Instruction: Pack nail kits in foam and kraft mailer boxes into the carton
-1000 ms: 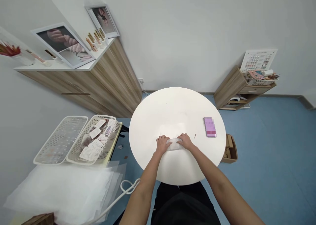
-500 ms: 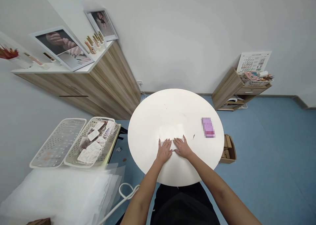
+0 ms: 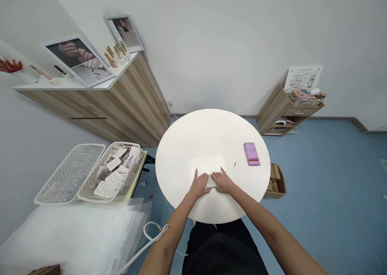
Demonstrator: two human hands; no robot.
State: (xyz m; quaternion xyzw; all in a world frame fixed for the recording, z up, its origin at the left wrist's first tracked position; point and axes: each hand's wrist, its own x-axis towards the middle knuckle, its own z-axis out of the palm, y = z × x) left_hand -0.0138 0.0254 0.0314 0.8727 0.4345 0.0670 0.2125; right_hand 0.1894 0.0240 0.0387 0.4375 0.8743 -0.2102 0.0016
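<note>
A thin white sheet or packet lies flat on the round white table, hard to tell from the tabletop. My left hand rests palm down on its near left part, fingers stretched out. My right hand lies flat on its near right part, fingers also straight. The fingertips of both hands almost meet in the middle. Neither hand grips anything.
A pink box lies on the table's right side. Two white perforated baskets, one holding several packets, stand at left above a pile of clear sheets. Wooden cabinets line the wall; a cardboard box sits on the floor.
A second ago both hands were curled around a folded white packet. They then opened and pressed it flat; since half a second ago they have barely moved.
</note>
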